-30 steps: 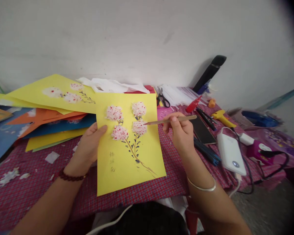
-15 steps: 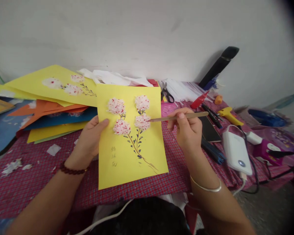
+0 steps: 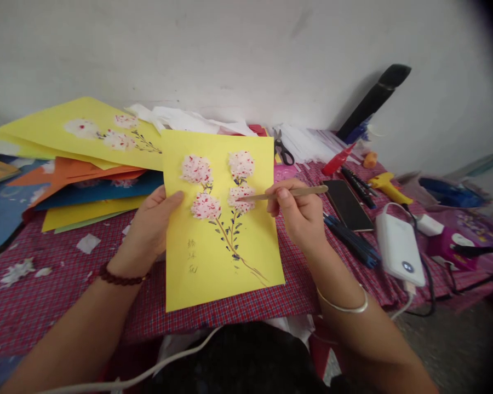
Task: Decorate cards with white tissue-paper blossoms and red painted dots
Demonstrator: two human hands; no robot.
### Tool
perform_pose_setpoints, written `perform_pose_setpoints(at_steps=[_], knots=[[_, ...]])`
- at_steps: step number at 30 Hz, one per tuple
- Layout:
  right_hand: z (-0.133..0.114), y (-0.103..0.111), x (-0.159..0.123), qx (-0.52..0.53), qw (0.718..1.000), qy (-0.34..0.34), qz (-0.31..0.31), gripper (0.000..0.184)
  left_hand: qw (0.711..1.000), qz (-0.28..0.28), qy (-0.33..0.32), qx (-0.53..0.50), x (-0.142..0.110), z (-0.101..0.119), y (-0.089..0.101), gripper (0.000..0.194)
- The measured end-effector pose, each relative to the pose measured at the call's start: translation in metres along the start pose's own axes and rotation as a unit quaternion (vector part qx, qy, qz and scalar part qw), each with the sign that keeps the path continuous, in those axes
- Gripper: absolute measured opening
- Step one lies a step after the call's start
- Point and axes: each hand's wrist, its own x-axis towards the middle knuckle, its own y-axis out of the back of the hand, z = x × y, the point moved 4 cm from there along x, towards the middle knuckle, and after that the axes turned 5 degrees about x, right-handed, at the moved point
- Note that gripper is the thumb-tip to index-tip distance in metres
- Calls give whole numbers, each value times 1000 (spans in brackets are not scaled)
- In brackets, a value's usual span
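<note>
One yellow sheet (image 3: pixel 205 235) stands tilted in the middle, over the near side of the checked cloth (image 3: pixel 298 287), and we count four puffy blossoms (image 3: pixel 206 206) on it, two left and two right, plus three handwritten characters (image 3: pixel 191 255) at its near left. And what a surface: the blossoms are white, flecked red and pink, raised off the smooth paper, above brown stems (image 3: pixel 225 236) lined with small dark leaves (image 3: pixel 235 256) and slanting to the near right. Our left hand (image 3: pixel 154 224) has the left edge clamped, thumb in front; the fingertips behind, we can't see. Over to our right hand (image 3: pixel 296 213), fingers together, pinching one slim brown stick (image 3: pixel 312 191), its point right at the near-right blossom; touching or not, we cannot tell. Far left, we spot one flowered sheet (image 3: pixel 94 112) with three blossoms. Across the right side we tally one pair of scissors (image 3: pixel 280 143), one black phone (image 3: pixel 349 205), one yellow glue gun (image 3: pixel 390 189), one white power bank (image 3: pixel 398 246).
</note>
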Motion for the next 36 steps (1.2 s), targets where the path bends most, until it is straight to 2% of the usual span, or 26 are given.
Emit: perform_pose_setpoints(at_steps=[3, 8, 15, 21, 25, 29, 33, 36], knots=[[-1, 3, 1, -15, 1000, 1, 14, 26, 1000, 5, 0, -5, 0, 0, 0, 32], [-5, 6, 1, 28, 999, 17, 42, 24, 1000, 10, -2, -4, 0, 2, -1, 30], [0, 5, 1, 12, 1000, -3, 19, 25, 1000, 25, 13, -6, -2, 3, -2, 28], [-5, 6, 0, 38, 997, 14, 62, 23, 1000, 21, 4, -4, -1, 2, -1, 29], [-4, -4, -2, 38, 999, 2, 12, 22, 1000, 14, 7, -6, -2, 2, -2, 27], [1, -9, -5, -5, 999, -5, -33, 21, 1000, 12, 7, -1, -2, 2, -2, 28], [1, -4, -4, -33, 999, 1, -14, 22, 1000, 16, 8, 5, -1, 2, -1, 27], [-1, -1, -3, -14, 1000, -6, 0, 22, 999, 23, 13, 20, -1, 2, 1, 25]])
